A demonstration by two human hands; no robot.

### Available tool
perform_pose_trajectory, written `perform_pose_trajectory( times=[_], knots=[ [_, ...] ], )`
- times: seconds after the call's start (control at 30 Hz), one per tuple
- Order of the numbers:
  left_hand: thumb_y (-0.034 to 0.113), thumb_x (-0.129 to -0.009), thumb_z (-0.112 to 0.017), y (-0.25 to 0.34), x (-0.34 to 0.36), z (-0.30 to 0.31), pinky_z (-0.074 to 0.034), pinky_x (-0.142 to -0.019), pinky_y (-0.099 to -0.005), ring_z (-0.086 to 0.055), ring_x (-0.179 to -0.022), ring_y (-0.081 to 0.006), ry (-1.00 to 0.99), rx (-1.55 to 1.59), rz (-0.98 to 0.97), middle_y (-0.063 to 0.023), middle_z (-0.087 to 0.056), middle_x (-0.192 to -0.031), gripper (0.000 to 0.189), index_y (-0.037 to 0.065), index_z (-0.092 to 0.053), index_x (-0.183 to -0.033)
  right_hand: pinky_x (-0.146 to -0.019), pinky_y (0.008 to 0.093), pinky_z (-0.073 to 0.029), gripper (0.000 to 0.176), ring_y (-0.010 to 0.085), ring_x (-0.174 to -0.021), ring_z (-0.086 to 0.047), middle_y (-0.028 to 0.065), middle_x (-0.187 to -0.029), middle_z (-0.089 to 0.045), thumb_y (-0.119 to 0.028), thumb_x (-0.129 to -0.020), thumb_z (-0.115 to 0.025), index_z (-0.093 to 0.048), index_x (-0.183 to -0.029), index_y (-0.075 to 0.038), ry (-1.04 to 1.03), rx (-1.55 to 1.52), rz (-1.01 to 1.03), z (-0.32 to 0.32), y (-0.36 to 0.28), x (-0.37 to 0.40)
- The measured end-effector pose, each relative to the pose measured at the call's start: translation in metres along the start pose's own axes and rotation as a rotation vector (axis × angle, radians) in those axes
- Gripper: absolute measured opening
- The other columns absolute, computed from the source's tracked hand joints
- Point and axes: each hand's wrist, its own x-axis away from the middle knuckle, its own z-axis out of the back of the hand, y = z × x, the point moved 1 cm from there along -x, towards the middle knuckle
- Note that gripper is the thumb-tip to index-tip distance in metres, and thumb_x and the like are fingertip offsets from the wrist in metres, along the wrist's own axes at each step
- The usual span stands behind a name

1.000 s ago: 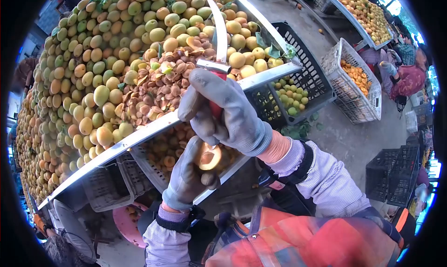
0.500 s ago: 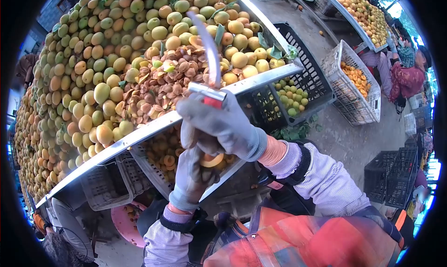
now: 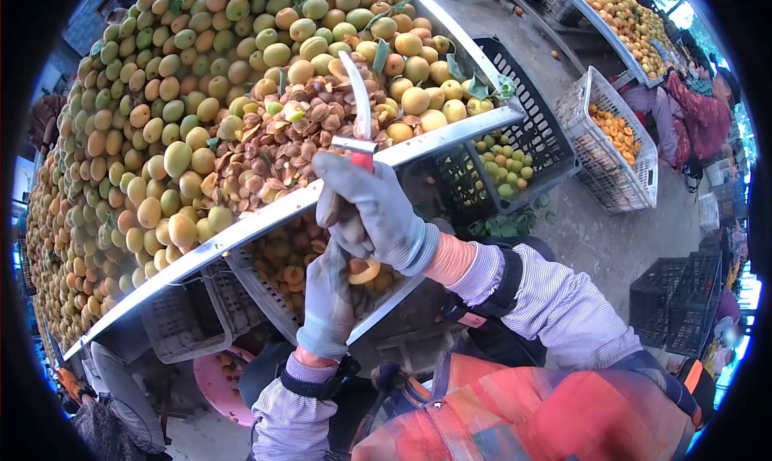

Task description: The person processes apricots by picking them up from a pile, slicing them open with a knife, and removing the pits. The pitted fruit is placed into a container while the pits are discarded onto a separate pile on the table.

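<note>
My right hand (image 3: pixel 374 211), in a grey glove, is closed round the red handle of a curved knife (image 3: pixel 357 91), its blade pointing up over the table edge. Just below it, my gloved left hand (image 3: pixel 326 300) is closed, its fingers partly hidden, with a cut apricot half (image 3: pixel 367 273) at its fingertips. Both hands touch or nearly touch above a crate of apricot halves (image 3: pixel 291 276). Beyond the metal rim (image 3: pixel 265 217) lies a heap of brown apricot pits (image 3: pixel 297 139) among whole apricots (image 3: pixel 173 71).
A black crate (image 3: pixel 555 151) with greenish fruit stands right of the table corner. Further right are a white crate (image 3: pixel 595 151) of orange halves and stacked black crates (image 3: pixel 675 304). A pink basin (image 3: pixel 211 388) sits lower left. Other people work at the right and left edges.
My right hand has shifted slightly left and down, and the knife blade now stands more upright. My left hand stays nearly in place with the apricot half, which has moved slightly.
</note>
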Motion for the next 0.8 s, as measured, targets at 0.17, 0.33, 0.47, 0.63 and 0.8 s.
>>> perform_pose_trajectory(
  times=[0.17,0.33,0.47,0.63,0.8],
  knots=[
    [0.020,-0.094,-0.039,-0.003,-0.002,0.005,-0.032,-0.036,-0.0208,-0.042,-0.040,-0.0058,0.020,-0.348,-0.318,-0.0012,-0.054,-0.069,0.025,0.003,-0.048,-0.110,-0.029,0.0223,-0.025,0.042,0.0087,-0.028,-0.030,-0.0012,-0.040,-0.030,-0.038,-0.091,-0.050,-0.051,-0.066,-0.005,0.018,-0.338,-0.091,0.013,0.011,-0.009],
    [0.021,-0.093,-0.043,-0.004,0.003,0.002,-0.043,-0.050,-0.0202,-0.054,-0.057,-0.0082,0.113,-0.284,-0.449,-0.0043,-0.055,-0.084,0.029,0.001,-0.046,-0.115,-0.032,0.0242,-0.026,0.042,0.0094,-0.030,-0.026,-0.0008,-0.042,-0.030,-0.041,-0.090,-0.052,-0.051,-0.068,-0.005,0.171,-0.128,-0.056,0.004,0.002,0.000],
    [0.029,-0.091,-0.053,0.001,-0.004,-0.010,-0.045,-0.059,-0.0222,-0.052,-0.064,-0.0084,0.135,-0.098,-0.263,-0.0022,-0.054,-0.085,0.031,0.000,-0.052,-0.104,-0.038,0.0239,-0.029,0.044,0.0082,-0.033,-0.027,-0.0022,-0.045,-0.031,-0.044,-0.089,-0.052,-0.052,-0.073,-0.003,0.190,-0.301,-0.105,0.012,0.000,-0.005],
    [0.025,-0.090,-0.053,0.011,0.002,-0.016,-0.044,-0.062,-0.0218,-0.051,-0.071,-0.0077,0.093,-0.072,-0.230,-0.0028,-0.053,-0.086,0.027,0.002,-0.051,-0.103,-0.038,0.0219,-0.028,0.043,0.0060,-0.033,-0.025,-0.0046,-0.045,-0.031,-0.045,-0.088,-0.054,-0.052,-0.074,-0.004,0.183,-0.407,-0.158,0.019,0.006,-0.009],
    [0.036,-0.092,-0.048,0.011,0.003,-0.020,-0.046,-0.062,-0.0221,-0.051,-0.074,-0.0094,0.097,-0.169,-0.263,-0.0051,-0.051,-0.085,0.037,0.002,-0.049,-0.103,-0.036,0.0174,-0.026,0.040,0.0039,-0.035,-0.026,-0.0064,-0.046,-0.031,-0.044,-0.088,-0.056,-0.051,-0.074,-0.007,0.188,-0.522,-0.280,0.019,0.006,-0.008]
  ],
)
